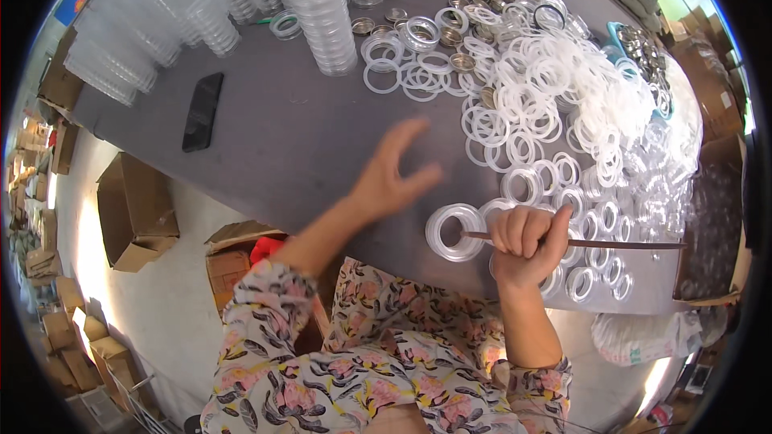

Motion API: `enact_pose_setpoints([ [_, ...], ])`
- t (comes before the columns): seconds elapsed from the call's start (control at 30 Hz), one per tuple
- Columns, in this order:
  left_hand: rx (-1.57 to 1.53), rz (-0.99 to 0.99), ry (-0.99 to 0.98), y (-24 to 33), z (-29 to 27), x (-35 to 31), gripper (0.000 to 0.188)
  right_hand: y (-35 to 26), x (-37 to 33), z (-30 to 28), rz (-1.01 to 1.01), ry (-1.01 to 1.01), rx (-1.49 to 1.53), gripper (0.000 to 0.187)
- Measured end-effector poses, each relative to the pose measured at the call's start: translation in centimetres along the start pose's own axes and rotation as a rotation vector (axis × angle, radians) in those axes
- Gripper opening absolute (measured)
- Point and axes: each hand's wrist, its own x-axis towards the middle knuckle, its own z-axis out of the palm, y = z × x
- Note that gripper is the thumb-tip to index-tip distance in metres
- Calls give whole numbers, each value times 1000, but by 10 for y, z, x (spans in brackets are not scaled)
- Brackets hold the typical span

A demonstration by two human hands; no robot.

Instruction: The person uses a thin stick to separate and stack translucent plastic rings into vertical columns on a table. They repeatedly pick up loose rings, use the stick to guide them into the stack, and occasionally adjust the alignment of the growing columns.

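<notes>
My right hand (523,241) is closed in a fist around a thin brown rod (619,244). One end of the rod reaches over a round clear plastic piece with a wide rim (438,233), close to the table's near edge. Whether the tip touches that piece, I cannot tell. My left hand (394,169) hovers over the grey tabletop with thumb and fingers spread, holding nothing. To its right spreads a big heap of translucent white rings (547,88). More clear round pieces (581,283) lie around and beyond my right hand.
Tall stacks of clear plastic containers (314,16) stand at the back left of the grey table (281,128). A black phone (203,112) lies at the left. Metal lids (462,62) and a blue basket of metal pieces (643,56) sit farther back. Cardboard boxes (137,213) stand on the floor.
</notes>
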Motion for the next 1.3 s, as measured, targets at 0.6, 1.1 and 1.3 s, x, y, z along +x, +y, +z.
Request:
enact_pose_setpoints([
  [0.6,693,280,-30,-20,-28,25,22,-22,-31,-12,-28,20,15,59],
  [1.1,748,294,22,5,-25,14,55,-23,-42,-6,-31,28,8,59],
  [1.3,74,202,-102,24,-14,14,65,-33,-46,-11,-124,9,-64,59],
])
